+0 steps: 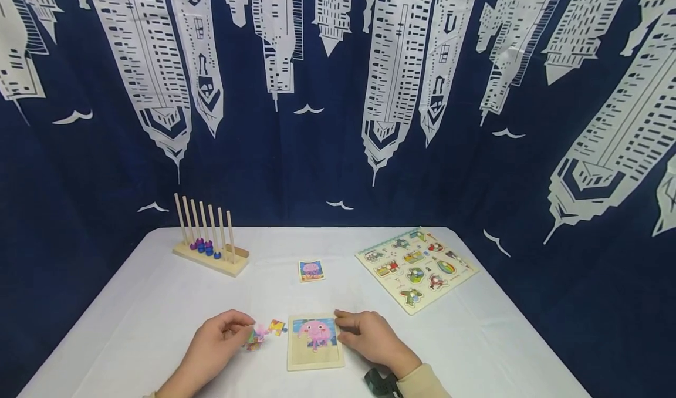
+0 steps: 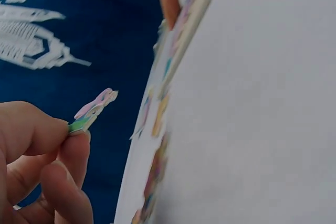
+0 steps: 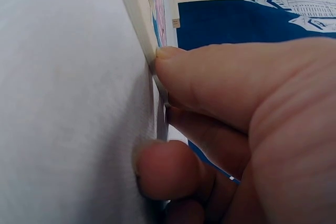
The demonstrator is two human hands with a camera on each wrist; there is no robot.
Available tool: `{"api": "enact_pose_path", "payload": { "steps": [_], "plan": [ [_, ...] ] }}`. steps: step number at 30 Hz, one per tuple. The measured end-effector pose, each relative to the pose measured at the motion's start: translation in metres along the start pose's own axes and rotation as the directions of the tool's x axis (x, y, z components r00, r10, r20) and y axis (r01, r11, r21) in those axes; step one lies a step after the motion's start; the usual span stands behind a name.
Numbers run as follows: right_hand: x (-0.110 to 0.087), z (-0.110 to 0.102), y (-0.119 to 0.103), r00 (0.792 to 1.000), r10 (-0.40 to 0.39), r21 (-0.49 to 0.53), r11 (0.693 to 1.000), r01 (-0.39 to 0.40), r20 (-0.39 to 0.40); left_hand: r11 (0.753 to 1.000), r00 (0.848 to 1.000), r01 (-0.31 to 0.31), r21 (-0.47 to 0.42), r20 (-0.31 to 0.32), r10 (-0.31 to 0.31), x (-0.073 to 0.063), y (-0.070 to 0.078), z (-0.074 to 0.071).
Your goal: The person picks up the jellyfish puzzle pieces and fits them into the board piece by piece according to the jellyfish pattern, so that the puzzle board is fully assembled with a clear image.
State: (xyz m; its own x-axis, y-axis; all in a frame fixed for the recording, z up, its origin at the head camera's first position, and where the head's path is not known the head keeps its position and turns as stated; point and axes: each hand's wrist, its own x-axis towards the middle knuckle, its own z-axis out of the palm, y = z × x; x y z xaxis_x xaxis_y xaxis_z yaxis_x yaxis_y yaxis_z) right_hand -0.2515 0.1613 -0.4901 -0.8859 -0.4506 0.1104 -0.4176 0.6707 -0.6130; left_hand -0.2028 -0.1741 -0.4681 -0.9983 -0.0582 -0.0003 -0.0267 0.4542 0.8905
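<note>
Thumb and fingertips of the left hand (image 1: 217,336) narrowly pinch a pink-and-green puzzle piece (image 2: 93,113) left of the wooden tray (image 1: 317,360), while the right hand (image 1: 372,338) touches the tray's right edge, whether pinching it I cannot tell. So slight a hold could let the piece twist or drop among the loose pieces (image 1: 276,327), and sideways pressure from the right fingers could skid the tray, jolting the partly assembled picture (image 1: 315,330).
</note>
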Motion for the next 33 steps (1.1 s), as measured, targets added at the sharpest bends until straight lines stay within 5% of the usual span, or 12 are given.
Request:
{"api": "enact_pose_path", "payload": {
  "steps": [5,11,20,27,33],
  "plan": [
    [0.000,-0.001,0.000,1.000,0.005,-0.002,1.000,-0.005,-0.002,0.997,0.994,-0.064,-0.035,0.086,0.066,-0.002,0.002,0.018],
    [-0.001,-0.001,-0.002,1.000,0.006,0.018,1.000,-0.006,0.001,0.980,0.959,-0.197,-0.010,0.205,0.195,0.002,0.005,0.033],
    [-0.001,-0.002,-0.002,1.000,0.002,0.009,1.000,-0.002,0.009,0.914,0.916,-0.376,0.151,0.213,0.341,0.014,0.011,0.053],
    [0.000,0.000,-0.002,1.000,0.002,0.001,1.000,-0.002,0.014,0.880,0.924,-0.379,0.285,0.167,0.344,0.015,0.009,0.062],
    [-0.001,-0.001,-0.001,1.000,0.006,0.003,1.000,-0.006,0.004,0.872,0.922,-0.385,0.302,0.161,0.351,0.015,0.009,0.068]
  ]
}}
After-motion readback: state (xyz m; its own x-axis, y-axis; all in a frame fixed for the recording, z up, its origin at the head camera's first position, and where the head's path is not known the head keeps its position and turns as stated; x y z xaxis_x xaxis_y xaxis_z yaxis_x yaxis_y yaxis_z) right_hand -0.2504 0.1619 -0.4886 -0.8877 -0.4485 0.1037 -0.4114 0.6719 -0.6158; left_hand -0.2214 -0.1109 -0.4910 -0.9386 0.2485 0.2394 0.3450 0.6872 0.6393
